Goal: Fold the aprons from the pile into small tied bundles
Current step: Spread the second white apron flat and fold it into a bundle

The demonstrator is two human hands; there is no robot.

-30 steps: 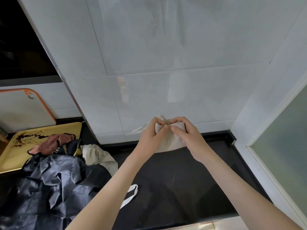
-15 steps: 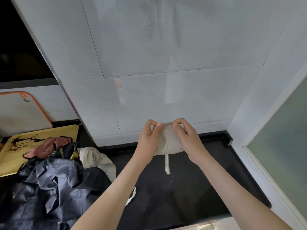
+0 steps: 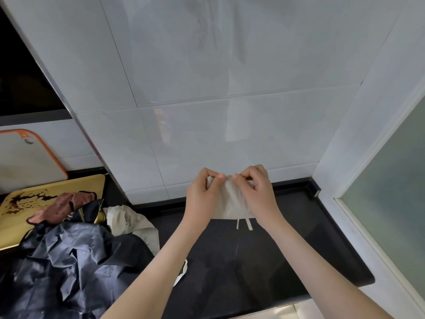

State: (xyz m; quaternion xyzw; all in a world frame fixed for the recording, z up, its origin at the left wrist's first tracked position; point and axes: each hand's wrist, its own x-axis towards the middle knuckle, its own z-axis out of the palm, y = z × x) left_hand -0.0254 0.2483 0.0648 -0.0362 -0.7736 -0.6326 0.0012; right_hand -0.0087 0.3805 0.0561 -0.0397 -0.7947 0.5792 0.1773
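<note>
Left hand (image 3: 202, 199) and right hand (image 3: 257, 192) pinch folded cream apron (image 3: 230, 201)

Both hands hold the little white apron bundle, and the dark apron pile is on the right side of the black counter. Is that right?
Not quite. The head view shows the dark apron pile on the left side of the black counter, not the right. The left hand and right hand do both hold the white apron bundle.

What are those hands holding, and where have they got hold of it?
A small folded cream apron. The left hand and right hand each pinch its upper edge, side by side; two strap ends hang loose below.
</note>
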